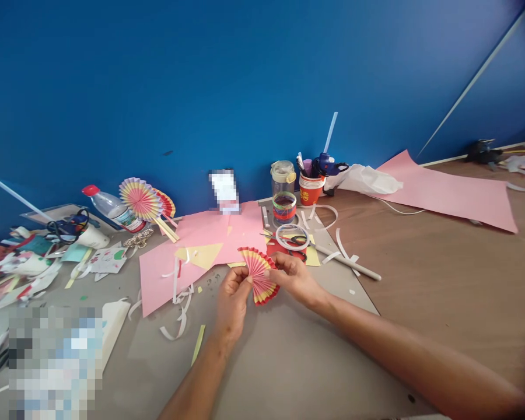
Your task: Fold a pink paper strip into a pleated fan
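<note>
A pleated paper fan (261,273), red and pink with yellow bands, is spread in a part circle above the grey mat. My left hand (235,297) pinches its left side near the centre where the folds meet. From the right, my right hand (296,280) holds the folds between thumb and fingers. Just behind the fan lie pink paper sheets (201,230), a red paper piece and scissors (298,240) with a white tape roll (292,237) beside them.
Finished paper fans (140,199) and a bottle (109,205) stand at the back left. A clear jar (283,186) and a red cup of tools (311,189) stand behind. A stick (359,266) and paper strips lie right; scraps (30,262) crowd the left.
</note>
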Demonstrator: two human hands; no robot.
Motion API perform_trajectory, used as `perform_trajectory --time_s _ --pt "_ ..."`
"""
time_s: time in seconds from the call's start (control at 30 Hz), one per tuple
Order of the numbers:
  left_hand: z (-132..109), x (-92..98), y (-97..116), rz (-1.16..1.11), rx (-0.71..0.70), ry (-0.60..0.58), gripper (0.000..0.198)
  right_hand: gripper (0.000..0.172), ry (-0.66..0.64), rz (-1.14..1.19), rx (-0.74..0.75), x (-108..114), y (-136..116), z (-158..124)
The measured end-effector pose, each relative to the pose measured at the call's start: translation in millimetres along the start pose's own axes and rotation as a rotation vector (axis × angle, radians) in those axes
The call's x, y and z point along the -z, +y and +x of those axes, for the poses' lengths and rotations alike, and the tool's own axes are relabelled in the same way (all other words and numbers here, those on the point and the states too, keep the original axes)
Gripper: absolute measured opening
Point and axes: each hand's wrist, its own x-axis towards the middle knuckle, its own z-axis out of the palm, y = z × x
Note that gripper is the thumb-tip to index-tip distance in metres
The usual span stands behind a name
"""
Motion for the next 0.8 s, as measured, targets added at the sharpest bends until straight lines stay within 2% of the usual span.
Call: perform_trajectory --time_s 0.2,0.4,0.5,0.6,0.7,0.8 --pt "-0.8 1.5 -3.0 0.168 -0.048 -0.003 0.018 0.016 -0.138 -0.009 -0.111 1.6 0.3 1.9" --pt "-1.1 2.7 -1.4 0.272 -0.076 -0.073 0.013 0.015 -0.132 0.137 -0.176 1.1 0.3 1.9" --pt "-1.4 2.1 1.6 0.189 -0.037 -0.064 0.017 0.020 -0.133 0.194 -0.182 0.9 -2.0 2.0" --pt "-1.4 0.7 3.8 0.004 0.053 -0.043 0.026 0.024 -0.148 0.272 -0.169 -0.1 -2.2 2.2" --pt "-1.2 -1.3 4.4 -0.149 0.152 -0.053 0.031 0.022 -0.134 0.296 -0.135 -2.2 0.5 1.9" --pt "-1.1 -4.1 3.5 -0.198 0.186 -0.093 0.030 0.019 -0.081 0.248 -0.094 -5.2 3.5 0.8"
